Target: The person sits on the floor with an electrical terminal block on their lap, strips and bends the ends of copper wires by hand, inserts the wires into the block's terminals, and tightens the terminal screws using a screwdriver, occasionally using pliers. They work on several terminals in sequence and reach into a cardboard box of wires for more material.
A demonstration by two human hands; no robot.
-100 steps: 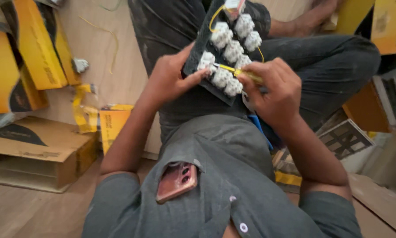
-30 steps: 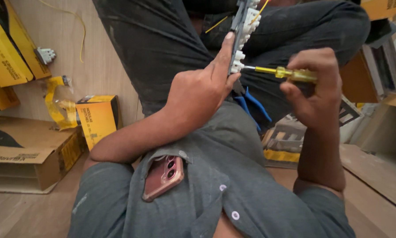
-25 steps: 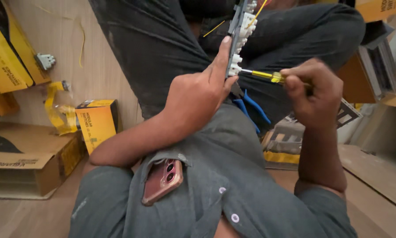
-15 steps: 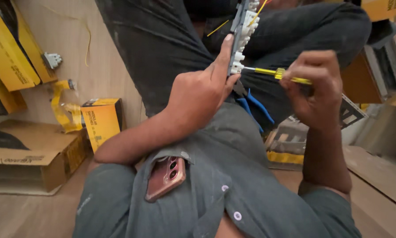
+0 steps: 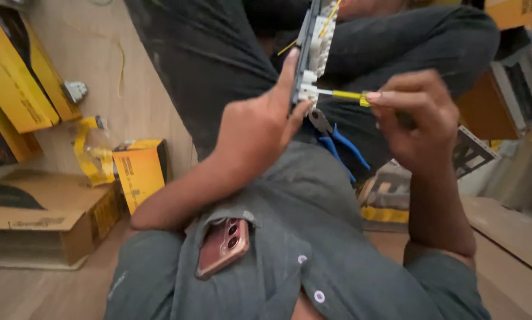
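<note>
Item: switch plate (image 5: 311,53), grey with white modules, held edge-on above our lap. Our left hand (image 5: 257,127) clamps its lower end, index finger stretched up the front, thumb behind. Our right hand (image 5: 417,118) is curled tight around a yellow screwdriver (image 5: 346,95), its tip against a white module. Blue-handled pliers (image 5: 337,142) lie on our lap below.

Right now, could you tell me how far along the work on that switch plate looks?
Already done: white modules sit in the plate, with yellow wires at the top. In hand: the left hand holds the plate edge-on while the right hand sets a screwdriver against the lowest module. How many screws remain cannot be seen.
</note>
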